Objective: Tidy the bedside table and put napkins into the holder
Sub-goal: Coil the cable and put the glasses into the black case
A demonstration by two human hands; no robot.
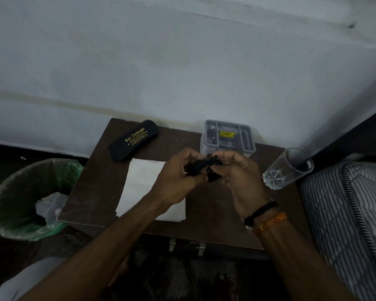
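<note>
Bin (20,198): we're seeing rubbish in it already.
Napkins (143,181): we're leaving them stacked mid-table, not in holder yet.
Hands: we're working left hand (178,181) & right hand (237,170) together, both gripping a small black bundle (204,168).
Holder (228,135): sitting at back, looking unfilled.
Glass (289,168): standing at right edge.
</note>
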